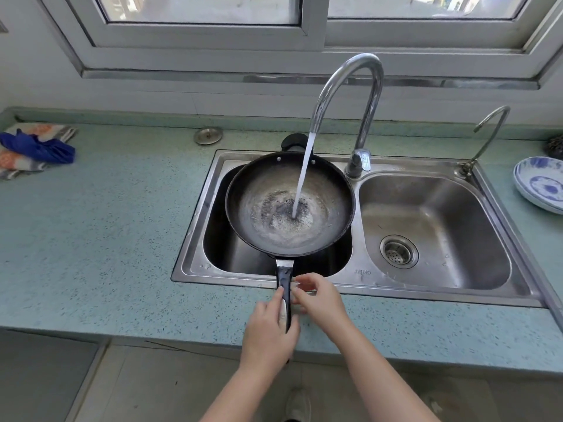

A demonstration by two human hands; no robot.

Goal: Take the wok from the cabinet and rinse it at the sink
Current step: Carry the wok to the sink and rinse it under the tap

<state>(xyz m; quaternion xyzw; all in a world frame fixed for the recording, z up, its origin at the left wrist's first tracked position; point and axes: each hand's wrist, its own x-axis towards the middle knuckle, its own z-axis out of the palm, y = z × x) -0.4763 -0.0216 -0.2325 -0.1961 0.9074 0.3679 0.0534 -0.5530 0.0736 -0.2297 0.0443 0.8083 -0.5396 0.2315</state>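
Note:
A dark wok hangs level over the left basin of the steel double sink. Water runs from the tall curved faucet into the wok's middle, where it foams. The wok's black handle reaches back over the sink's front rim. My left hand is wrapped around the handle's end. My right hand is beside the handle on its right, fingertips touching it, fingers partly apart.
The right basin has a drain strainer. A small second tap stands at the sink's back right. Blue-and-white plates sit on the counter at right. Cloths lie at far left. A steel sink plug rests behind the sink.

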